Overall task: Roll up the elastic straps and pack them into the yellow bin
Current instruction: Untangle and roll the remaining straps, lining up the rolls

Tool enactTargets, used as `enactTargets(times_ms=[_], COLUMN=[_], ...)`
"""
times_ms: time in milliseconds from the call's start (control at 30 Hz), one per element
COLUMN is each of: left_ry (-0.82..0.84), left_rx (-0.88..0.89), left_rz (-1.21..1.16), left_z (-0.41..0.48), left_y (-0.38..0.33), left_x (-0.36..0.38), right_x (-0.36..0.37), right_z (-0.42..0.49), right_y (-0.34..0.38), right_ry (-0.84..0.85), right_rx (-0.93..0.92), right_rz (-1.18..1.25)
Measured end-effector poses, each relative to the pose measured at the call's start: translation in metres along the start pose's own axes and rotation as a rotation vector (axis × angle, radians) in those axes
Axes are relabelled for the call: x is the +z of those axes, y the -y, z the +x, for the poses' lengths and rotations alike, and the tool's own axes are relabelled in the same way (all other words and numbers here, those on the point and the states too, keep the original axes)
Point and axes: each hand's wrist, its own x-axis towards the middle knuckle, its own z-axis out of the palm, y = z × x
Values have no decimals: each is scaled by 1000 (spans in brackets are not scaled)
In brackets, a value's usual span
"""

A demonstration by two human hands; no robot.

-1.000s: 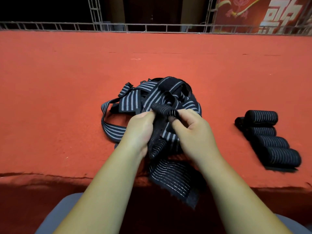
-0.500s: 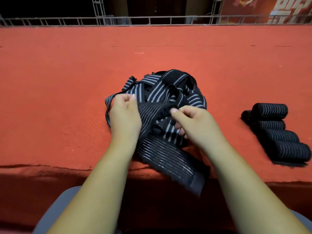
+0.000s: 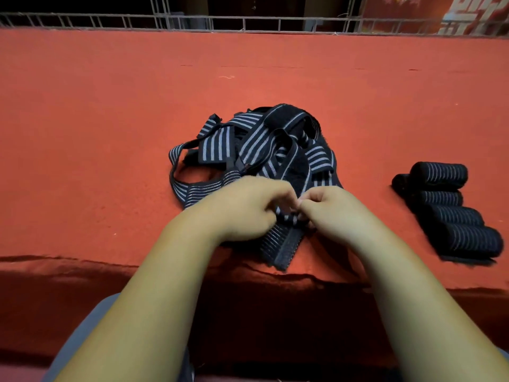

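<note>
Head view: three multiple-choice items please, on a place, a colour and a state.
1. The rolled straps lie where, relative to the loose strap pile? A. left of it B. right of it C. on top of it
2. The table cover is: A. red B. green C. white
3. The left hand and right hand are: A. flat on the cover B. both pinching one strap C. lifting a roll
Answers: B, the rolls sit apart at right; A, red all over; B, curled fingers meet on the strap.
</note>
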Motion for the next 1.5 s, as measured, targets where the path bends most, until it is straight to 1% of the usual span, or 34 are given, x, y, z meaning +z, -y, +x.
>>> enactTargets(times_ms=[33,67,133,200,300,367,400,433,500,533,567,600,667,700,800,867,900,967,1033,1067,1167,1300,1433,1500], left_ry=[94,149,185,173,124,63,9,-59,-208,-261,-278,-282,-270,-267,-226,-241,-278,-410,-535,-557,-534,-412,-457,-458], left_rx=[-31,-53,-98,-129,-180,-181,-192,-225,-322,-377,-413,-434,-438,-441,-448,-451,-458,-454,-450,-448,-471,-579,-638,-570], left_rz=[39,104,193,179,73,25,-44,-179,-510,-594,-648,-717,-894,-897,-698,-689,-703,-720,-612,-526,-386,-280,-289,-299], left_z=[0,0,1,4,5,4,4,3,4,3,3,2,2,2,3,6,8,14,19,20,24,33,39,40], left_y=[-2,-3,-1,0,2,2,3,2,2,-1,-4,-9,-20,-21,-19,-15,-12,1,20,29,53,84,101,100], left_x=[4,7,12,13,13,7,2,-3,-13,-16,-18,-19,-17,-16,-10,-8,-8,-6,-3,-3,-4,-5,-5,-7], right_x=[0,0,2,4,5,4,3,2,1,0,0,0,3,5,11,14,14,15,16,17,20,24,27,29], right_z=[1,2,4,5,5,3,2,0,-3,-5,-8,-10,-14,-15,-13,-9,-7,-2,2,3,2,-2,-3,-3], right_y=[-3,-6,-9,-9,-9,-8,-7,-4,6,12,16,19,20,20,21,20,20,19,17,17,18,22,27,29], right_ry=[9,14,13,7,-10,-40,-85,-145,-207,-183,-136,-89,-26,-14,-38,-90,-111,-130,-129,-125,-137,-106,-105,-93], right_rx=[23,41,54,51,37,3,-29,-71,-130,-144,-151,-154,-149,-146,-143,-148,-139,-90,-23,-10,-31,-85,-121,-124], right_rz=[10,26,56,68,84,96,143,235,517,639,718,746,706,678,700,728,766,890,983,996,925,791,648,607])
